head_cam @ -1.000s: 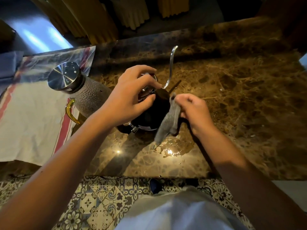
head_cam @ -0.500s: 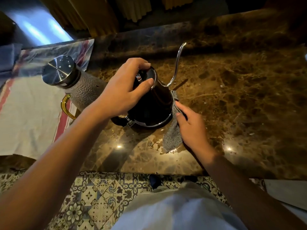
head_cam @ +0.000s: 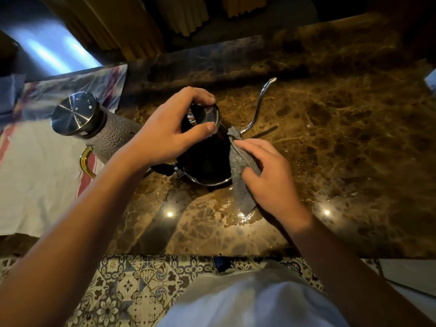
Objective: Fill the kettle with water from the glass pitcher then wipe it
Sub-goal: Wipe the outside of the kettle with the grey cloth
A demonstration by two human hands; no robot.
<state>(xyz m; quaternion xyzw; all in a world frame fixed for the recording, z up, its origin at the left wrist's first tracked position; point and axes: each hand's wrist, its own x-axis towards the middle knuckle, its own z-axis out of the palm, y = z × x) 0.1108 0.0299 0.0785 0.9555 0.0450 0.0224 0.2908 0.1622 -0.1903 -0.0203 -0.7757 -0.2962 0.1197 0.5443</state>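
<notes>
- The left hand [head_cam: 165, 135] covers much of the kettle [head_cam: 205, 161], so the kettle's handle and most of its lid [head_cam: 204, 115] cannot be made out; only a chrome stub shows at the lower left of the body.
- The glass pitcher [head_cam: 111, 135] is partly hidden behind the left forearm; its metal cap [head_cam: 75, 113] and a gold handle [head_cam: 86, 162] show, its base does not.
- Whether there is water inside the kettle cannot be told.
- Half a second ago the right hand [head_cam: 269, 178] lay lower with straight fingers flat on the grey cloth [head_cam: 240, 171] near the kettle's base; now the cloth reaches up to the foot of the spout [head_cam: 259, 102] and the hand sits higher on the kettle's right side.
- The left hand has stayed on the lid.
- Left hand: fingers and thumb curled round the lid's rim from above, pinching it.
- Right hand: fingers bent over the cloth, pressing it against the kettle wall; the cloth's lower end hangs to a wet patch [head_cam: 238, 218] on the countertop [head_cam: 342, 149].
- The kettle stands upright near the middle of the countertop, towards its front edge; the pitcher is just beside it on the left, on a striped towel [head_cam: 35, 173].
</notes>
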